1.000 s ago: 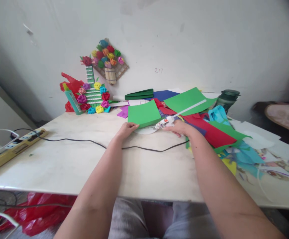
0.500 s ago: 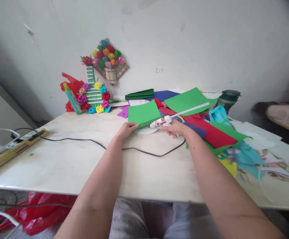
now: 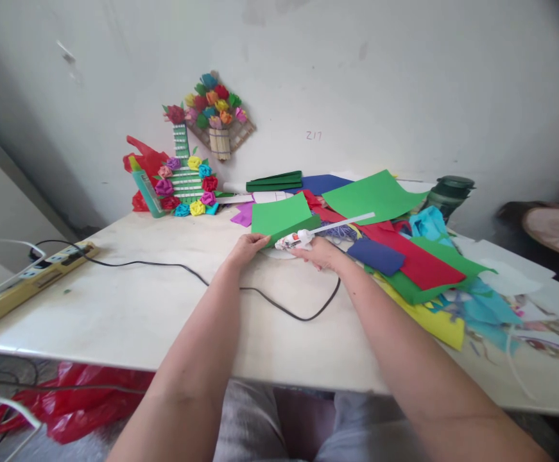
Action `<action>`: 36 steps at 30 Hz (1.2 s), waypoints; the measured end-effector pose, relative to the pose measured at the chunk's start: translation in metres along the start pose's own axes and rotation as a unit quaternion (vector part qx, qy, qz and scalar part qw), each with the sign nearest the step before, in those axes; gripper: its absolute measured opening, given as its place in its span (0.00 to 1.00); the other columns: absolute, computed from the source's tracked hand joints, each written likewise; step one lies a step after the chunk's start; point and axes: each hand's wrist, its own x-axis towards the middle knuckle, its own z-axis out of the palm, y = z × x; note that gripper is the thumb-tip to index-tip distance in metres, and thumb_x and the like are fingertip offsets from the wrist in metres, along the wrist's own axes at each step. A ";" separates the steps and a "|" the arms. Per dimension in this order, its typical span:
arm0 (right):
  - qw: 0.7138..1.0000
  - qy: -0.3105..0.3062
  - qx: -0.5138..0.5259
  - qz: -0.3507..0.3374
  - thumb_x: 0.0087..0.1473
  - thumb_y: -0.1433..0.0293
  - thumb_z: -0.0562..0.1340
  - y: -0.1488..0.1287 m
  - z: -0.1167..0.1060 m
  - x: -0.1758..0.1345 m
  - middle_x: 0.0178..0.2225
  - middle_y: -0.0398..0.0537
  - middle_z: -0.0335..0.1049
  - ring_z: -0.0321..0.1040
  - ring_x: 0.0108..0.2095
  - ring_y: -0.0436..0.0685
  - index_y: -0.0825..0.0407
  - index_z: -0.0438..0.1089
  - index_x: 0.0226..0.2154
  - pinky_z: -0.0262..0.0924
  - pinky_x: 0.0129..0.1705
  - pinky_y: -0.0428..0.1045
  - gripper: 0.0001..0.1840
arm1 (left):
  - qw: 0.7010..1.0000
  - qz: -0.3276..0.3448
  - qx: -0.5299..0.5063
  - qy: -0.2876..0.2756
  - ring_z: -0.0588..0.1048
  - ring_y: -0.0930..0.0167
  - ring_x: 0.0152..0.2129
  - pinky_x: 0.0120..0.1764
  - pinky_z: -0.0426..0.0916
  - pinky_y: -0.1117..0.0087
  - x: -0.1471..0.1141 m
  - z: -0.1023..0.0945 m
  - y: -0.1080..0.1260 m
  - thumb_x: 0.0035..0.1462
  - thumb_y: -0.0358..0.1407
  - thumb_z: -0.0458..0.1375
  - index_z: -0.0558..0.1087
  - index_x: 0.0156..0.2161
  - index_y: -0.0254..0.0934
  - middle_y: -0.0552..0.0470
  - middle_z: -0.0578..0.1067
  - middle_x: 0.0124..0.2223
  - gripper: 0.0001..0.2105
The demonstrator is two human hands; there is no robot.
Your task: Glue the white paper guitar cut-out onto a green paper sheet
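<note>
My right hand (image 3: 321,253) is closed around a white glue gun (image 3: 294,240) with a long glue stick (image 3: 346,222) jutting from its back. The gun's nozzle end sits at the front edge of a folded green paper piece (image 3: 279,215). At the left corner of that edge, my left hand (image 3: 249,249) pinches the paper between thumb and fingers. Beneath the paper, a white round piece (image 3: 279,254) shows only in part. From the gun, a black cord (image 3: 279,307) loops leftward over the table.
A yellow power strip (image 3: 43,276) lies at the left. Paper-flower crafts (image 3: 187,183) and a glue bottle (image 3: 145,191) stand at the back left. Coloured paper sheets (image 3: 418,256) pile up on the right, near a dark green bottle (image 3: 452,192).
My right hand and the glue gun have moved left along the paper's front edge, closer to my left hand. My left hand keeps its pinch. The view has shifted slightly.
</note>
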 end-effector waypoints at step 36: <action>0.999 0.013 -0.033 -0.013 0.40 0.49 0.60 0.009 -0.004 0.005 0.12 0.39 0.57 0.52 0.09 0.45 0.53 0.69 0.33 0.48 0.10 0.42 0.26 | 1.000 0.004 -0.012 0.008 0.57 0.78 0.19 0.24 0.50 0.75 0.001 0.001 -0.001 0.43 0.49 0.57 0.70 0.26 0.33 0.58 0.62 0.20 0.18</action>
